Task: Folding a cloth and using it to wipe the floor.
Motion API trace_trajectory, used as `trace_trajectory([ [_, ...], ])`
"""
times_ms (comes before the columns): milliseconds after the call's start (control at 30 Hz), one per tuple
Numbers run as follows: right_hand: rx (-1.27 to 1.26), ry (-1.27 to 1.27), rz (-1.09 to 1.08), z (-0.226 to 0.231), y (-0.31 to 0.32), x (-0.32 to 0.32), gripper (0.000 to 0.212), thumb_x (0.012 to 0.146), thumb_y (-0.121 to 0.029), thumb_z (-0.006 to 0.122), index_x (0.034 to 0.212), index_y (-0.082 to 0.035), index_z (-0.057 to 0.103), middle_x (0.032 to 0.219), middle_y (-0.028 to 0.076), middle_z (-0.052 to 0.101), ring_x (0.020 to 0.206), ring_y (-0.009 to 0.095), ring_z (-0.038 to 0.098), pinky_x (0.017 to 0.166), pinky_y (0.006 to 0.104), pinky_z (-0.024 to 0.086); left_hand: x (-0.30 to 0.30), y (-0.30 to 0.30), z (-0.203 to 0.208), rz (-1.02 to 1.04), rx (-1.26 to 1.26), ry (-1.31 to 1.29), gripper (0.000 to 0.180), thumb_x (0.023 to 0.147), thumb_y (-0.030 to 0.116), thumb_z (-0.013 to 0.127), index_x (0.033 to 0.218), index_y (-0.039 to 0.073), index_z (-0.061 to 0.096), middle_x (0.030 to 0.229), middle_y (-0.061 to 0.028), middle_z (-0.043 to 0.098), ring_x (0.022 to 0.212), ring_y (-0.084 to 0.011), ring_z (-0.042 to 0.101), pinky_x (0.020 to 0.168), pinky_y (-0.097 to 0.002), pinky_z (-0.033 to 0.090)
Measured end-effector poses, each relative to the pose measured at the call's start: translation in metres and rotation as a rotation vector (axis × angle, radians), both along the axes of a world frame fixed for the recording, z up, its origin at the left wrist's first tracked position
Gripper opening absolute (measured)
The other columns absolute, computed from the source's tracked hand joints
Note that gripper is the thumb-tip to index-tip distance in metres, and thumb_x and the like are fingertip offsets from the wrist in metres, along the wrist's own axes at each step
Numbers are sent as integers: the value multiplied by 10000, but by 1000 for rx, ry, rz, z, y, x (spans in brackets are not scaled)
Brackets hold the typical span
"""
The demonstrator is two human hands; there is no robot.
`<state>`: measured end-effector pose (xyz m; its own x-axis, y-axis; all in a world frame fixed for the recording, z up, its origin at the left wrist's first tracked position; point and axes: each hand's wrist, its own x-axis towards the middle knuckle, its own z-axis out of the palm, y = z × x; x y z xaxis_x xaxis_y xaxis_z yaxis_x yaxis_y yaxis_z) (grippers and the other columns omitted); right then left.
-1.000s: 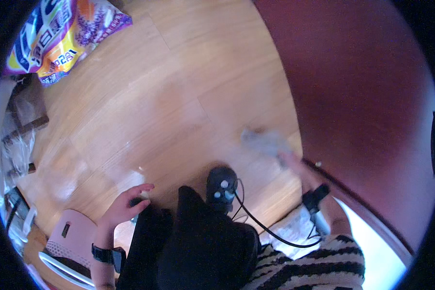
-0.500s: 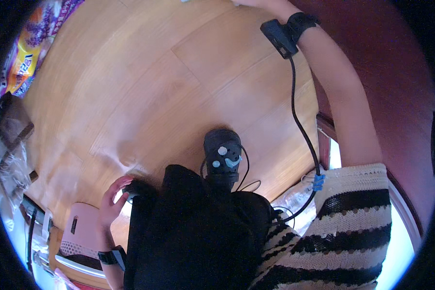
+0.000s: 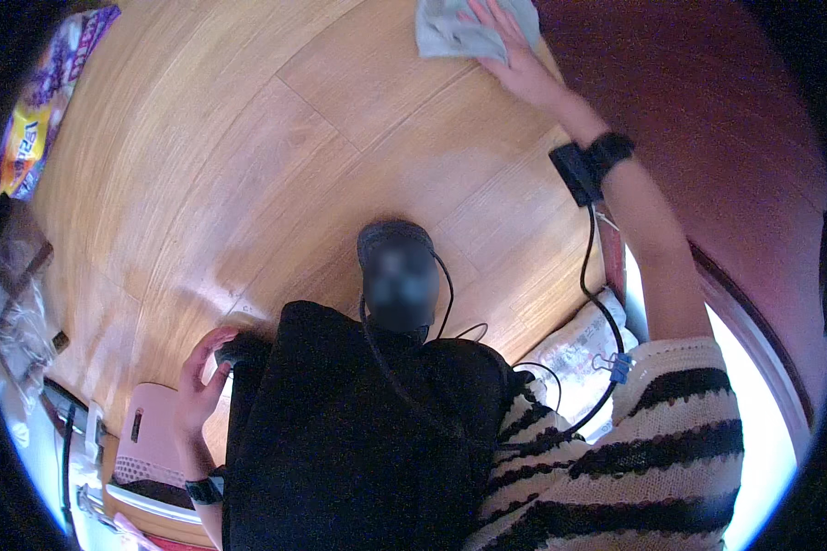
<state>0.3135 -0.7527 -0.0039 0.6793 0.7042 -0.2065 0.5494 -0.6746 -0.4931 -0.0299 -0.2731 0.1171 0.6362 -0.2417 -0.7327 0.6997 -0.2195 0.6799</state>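
My right hand lies flat with its fingers spread on a pale grey cloth. The cloth rests on the wooden floor at the far edge of view, beside a dark red panel. At the lower left, my left hand is bent, thumb and fingers apart, with fingertips at a dark rounded thing, which looks like the front of a shoe. Whether they touch it I cannot tell. In the middle stands a black clog, its top blurred. Black clothing covers my lap.
The dark red panel borders the floor on the right. A black cable hangs from my right wrist to a blue clip. At left are a purple and yellow package, clear plastic wrapping and a pink container.
My right hand has come nearer, bringing itself and the grey cloth into fuller view. My left hand keeps nearly the same pose by the dark thing. The view has shifted slightly.
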Motion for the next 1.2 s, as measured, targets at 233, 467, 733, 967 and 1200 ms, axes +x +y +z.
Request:
trace_trajectory([
  [233, 35, -12, -329, -2, -78, -143, 584, 878, -191, 514, 1404, -70, 292, 1515, 89, 126, 1386, 340, 51, 1115, 414, 68, 35, -10, 0, -206, -48, -11, 406, 810, 28, 545, 1212, -8, 507, 1222, -111, 555, 1183, -207, 472, 1029, -332, 316],
  [467, 313, -23, -1177, -19, -58, -237, 757, 886, -337, 518, 1452, -75, 89, 1502, 175, 98, 1378, 368, 28, 1099, 451, 16, 85, -26, 9, -352, -20, -33, 411, 789, 48, 546, 1197, 2, 529, 1212, -105, 569, 1183, -201, 479, 1029, -323, 317],
  [733, 153, -29, -1059, -18, 27, -246, 857, 849, -412, 548, 1461, -110, 29, 1507, 188, -27, 1373, 401, -57, 1080, 509, -18, 120, -28, 3, -545, -137, -228, 409, 784, 16, 561, 1192, 19, 537, 1200, -99, 570, 1173, -222, 489, 1015, -324, 338],
  [967, -76, 52, -826, -7, 73, -252, 683, 880, -447, 474, 1456, -254, 161, 1497, 166, -158, 1346, 445, -152, 1056, 574, -20, 128, -36, -9, -629, -257, -348, 423, 777, -8, 552, 1197, 37, 532, 1218, -101, 556, 1188, -226, 478, 1025, -337, 331],
  [1200, -128, 33, -850, -1, 67, -250, 669, 897, -456, 428, 1462, -258, 129, 1492, 170, -174, 1349, 430, -165, 1063, 538, -50, 108, -23, -22, -716, -321, -207, 390, 785, 14, 560, 1174, 29, 544, 1187, -103, 576, 1168, -222, 495, 1007, -325, 348],
])
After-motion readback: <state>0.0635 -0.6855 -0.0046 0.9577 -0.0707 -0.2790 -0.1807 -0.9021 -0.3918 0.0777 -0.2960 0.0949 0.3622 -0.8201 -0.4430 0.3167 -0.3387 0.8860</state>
